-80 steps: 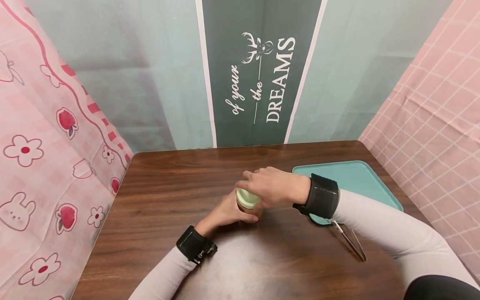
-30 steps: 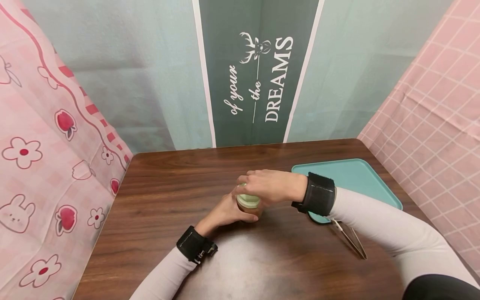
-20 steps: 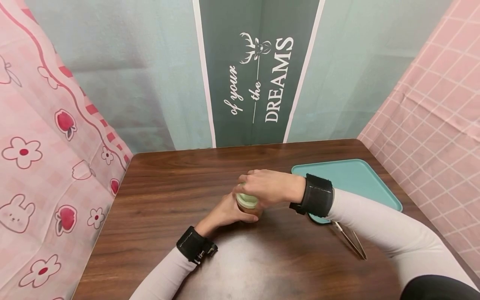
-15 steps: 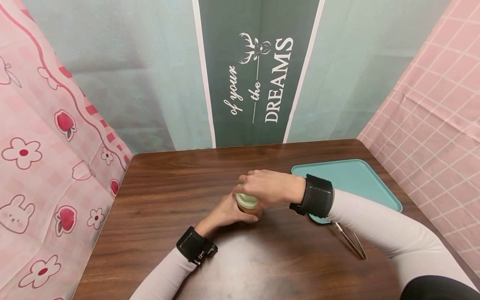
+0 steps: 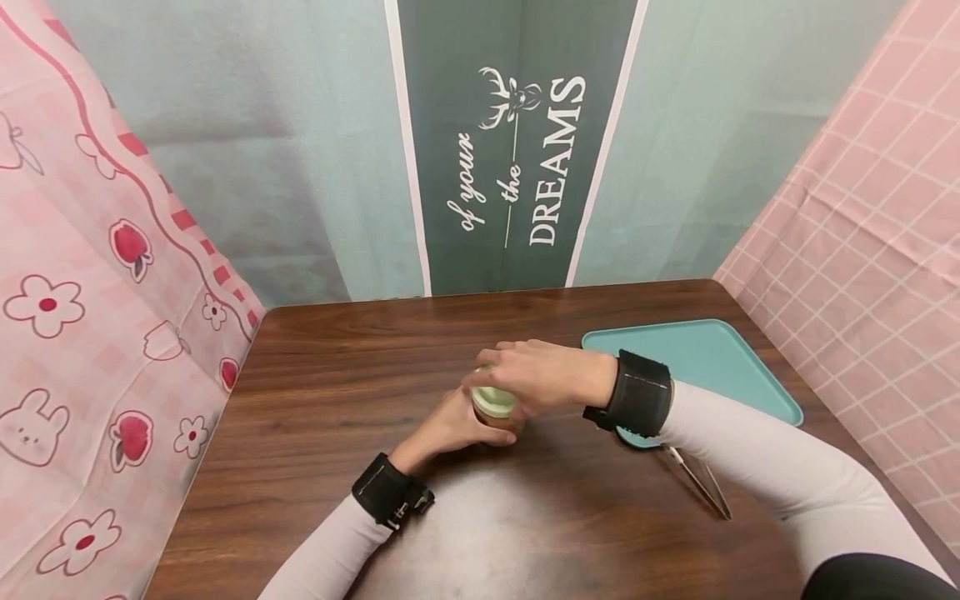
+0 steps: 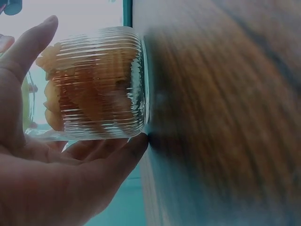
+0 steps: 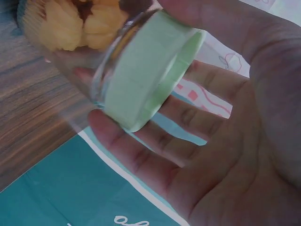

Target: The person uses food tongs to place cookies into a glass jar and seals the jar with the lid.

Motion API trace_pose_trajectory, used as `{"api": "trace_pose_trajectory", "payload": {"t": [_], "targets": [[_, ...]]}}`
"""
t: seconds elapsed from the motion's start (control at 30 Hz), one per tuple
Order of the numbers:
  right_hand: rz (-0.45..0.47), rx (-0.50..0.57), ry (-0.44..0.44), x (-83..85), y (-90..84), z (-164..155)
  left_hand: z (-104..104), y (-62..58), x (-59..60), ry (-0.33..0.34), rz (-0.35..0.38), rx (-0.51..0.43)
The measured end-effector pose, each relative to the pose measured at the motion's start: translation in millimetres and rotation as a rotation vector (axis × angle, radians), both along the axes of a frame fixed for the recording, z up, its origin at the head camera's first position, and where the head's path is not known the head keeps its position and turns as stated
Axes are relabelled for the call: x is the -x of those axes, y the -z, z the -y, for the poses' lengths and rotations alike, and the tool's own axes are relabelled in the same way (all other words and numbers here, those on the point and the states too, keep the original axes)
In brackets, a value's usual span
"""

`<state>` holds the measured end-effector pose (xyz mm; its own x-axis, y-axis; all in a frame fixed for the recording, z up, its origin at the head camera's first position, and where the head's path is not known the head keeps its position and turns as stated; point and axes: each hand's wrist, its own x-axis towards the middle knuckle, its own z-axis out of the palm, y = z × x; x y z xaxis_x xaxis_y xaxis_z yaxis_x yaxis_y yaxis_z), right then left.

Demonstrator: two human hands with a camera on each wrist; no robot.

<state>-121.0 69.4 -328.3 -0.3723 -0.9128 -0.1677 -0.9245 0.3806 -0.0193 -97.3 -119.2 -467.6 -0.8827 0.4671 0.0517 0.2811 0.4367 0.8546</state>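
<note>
A ribbed glass jar (image 6: 101, 89) stands upright on the wooden table, holding golden-yellow pieces that look like piped cookies. On its mouth sits a pale green lid (image 7: 143, 70). My left hand (image 5: 456, 423) grips the jar low on its side, thumb toward me and fingers round the far side. From above, my right hand (image 5: 536, 375) holds the lid, its fingers spread round the rim. In the right wrist view the palm is apart from the lid's top, with the fingertips at its edge. In the head view both hands hide most of the jar.
A teal tray (image 5: 712, 367) lies at the table's right, partly behind my right forearm. Metal tongs (image 5: 701, 483) lie in front of it, by a teal rounded edge (image 5: 637, 439) under my right wrist. Printed cloths hang behind and at both sides of the table (image 5: 360, 358).
Over the lid, my right hand has turned and shifted slightly, with small back-and-forth wrist motion. The left hand and jar have stayed in place.
</note>
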Motion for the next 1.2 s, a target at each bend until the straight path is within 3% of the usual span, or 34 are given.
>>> {"api": "trace_pose_trajectory", "payload": {"t": [0.47, 0.6, 0.9, 1.1, 1.2], "targets": [[0.028, 0.069, 0.029, -2.8, 10.6, -10, 10, -4.6, -4.6, -0.039, 0.006, 0.051], [-0.011, 0.112, 0.046, -2.9, 15.1, -19, 22, -11.4, -7.5, -0.062, 0.025, 0.073], [-0.059, 0.154, 0.117, -3.7, 18.8, -48, 56, -17.4, -14.9, -0.110, -0.026, 0.114], [-0.072, 0.205, 0.211, -4.2, 24.4, -73, 78, -19.9, -25.0, -0.194, -0.108, 0.214], [-0.102, 0.238, 0.257, -5.5, 27.4, -86, 89, -20.7, -32.3, -0.238, -0.114, 0.264]]}}
